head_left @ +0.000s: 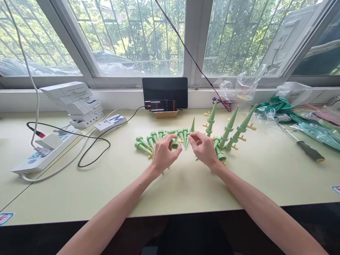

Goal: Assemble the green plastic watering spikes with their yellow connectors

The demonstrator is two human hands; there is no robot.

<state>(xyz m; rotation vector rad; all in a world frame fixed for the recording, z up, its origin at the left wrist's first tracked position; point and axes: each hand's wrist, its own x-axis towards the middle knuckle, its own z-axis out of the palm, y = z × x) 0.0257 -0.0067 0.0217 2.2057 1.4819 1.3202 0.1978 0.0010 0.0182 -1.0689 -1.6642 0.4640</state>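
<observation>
Over the middle of the table, my left hand [166, 152] has its thumb and fingers curled around a green plastic watering spike [174, 144]. A small yellow valve [181, 141] juts from it to the right. Just across from it, my right hand [203, 148] is closed in a pinch; what lies between its fingertips is too small to make out. Behind the hands lies a row of green spikes [143, 143], partly hidden by my left hand. To the right, stacked green spikes [230, 129] with yellow valves stand in several columns, some loose ones at their base.
At the left are a power strip [50, 150], cables, a stack of white boxes [75, 102] and a flat white box [111, 123]. A phone [163, 105] leans on a black tablet [164, 88] at the back. Right: a screwdriver [309, 150] and plastic bags [316, 124].
</observation>
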